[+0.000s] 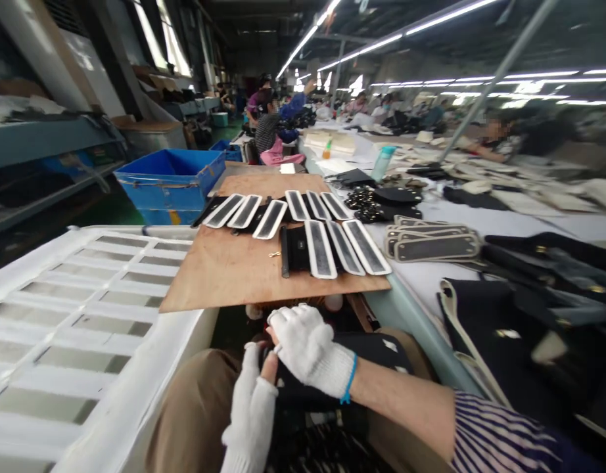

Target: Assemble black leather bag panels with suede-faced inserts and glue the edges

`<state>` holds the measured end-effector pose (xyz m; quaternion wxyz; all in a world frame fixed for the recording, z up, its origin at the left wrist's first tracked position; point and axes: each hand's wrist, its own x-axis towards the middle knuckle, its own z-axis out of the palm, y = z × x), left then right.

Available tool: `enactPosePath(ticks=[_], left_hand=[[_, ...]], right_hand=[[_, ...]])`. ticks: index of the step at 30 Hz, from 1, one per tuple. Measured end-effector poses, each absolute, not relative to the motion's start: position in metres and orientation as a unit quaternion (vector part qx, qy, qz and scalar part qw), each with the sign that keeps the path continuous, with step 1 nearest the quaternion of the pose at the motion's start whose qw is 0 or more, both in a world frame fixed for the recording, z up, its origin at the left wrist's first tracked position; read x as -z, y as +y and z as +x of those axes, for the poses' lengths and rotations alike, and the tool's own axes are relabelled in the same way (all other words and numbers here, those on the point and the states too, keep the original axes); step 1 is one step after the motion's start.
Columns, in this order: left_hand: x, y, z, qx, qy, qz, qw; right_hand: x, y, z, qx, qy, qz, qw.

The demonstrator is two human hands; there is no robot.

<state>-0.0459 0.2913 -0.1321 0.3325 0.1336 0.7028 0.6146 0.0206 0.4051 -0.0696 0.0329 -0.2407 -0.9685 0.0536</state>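
Note:
Both hands wear white knit gloves with bare fingertips and meet above my lap. My left hand (254, 401) is upright, its thumb and fingers near the fingertips of the other hand. My right hand (305, 345), with a blue band at the wrist, reaches across with its fingers bent down. Anything between the fingertips is too small or hidden to make out. Black material (303, 381) lies on my lap beneath them. On the brown board (224, 269) ahead are several white-edged dark strips (323, 249) and a black fabric piece (297, 248).
A white sheet with grey rectangles (86, 315) spreads at the left. Behind it stands a blue bin (169, 180). At the right, a table edge (426, 335) borders stacked grey pieces (431, 243), black fabric (505, 328) and a teal bottle (382, 163). Other people sit farther back.

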Motion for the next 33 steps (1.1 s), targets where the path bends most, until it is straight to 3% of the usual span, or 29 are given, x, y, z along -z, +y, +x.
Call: enactPosePath(ticks=[10,16,21,28,33], left_hand=[[0.156,0.320,-0.068,-0.598,0.706,0.191,0.328],[0.136,0.320,-0.062,-0.620,0.688,0.162,0.342],[0.123,0.313,-0.050,-0.628,0.657,0.037,0.416],[0.128,0.308,-0.053,-0.624,0.654,0.039,0.426],[0.125,0.302,-0.051,-0.629,0.655,0.060,0.414]], right_hand=[[0.061,0.471,0.129,0.000,-0.953,-0.299,-0.042],[0.080,0.476,0.160,-0.078,-0.896,-0.436,-0.039],[0.092,0.473,0.158,-0.102,-0.867,-0.488,-0.004],[0.087,0.472,0.160,-0.077,-0.861,-0.502,0.042],[0.073,0.465,0.153,-0.033,-0.909,-0.414,0.040]])
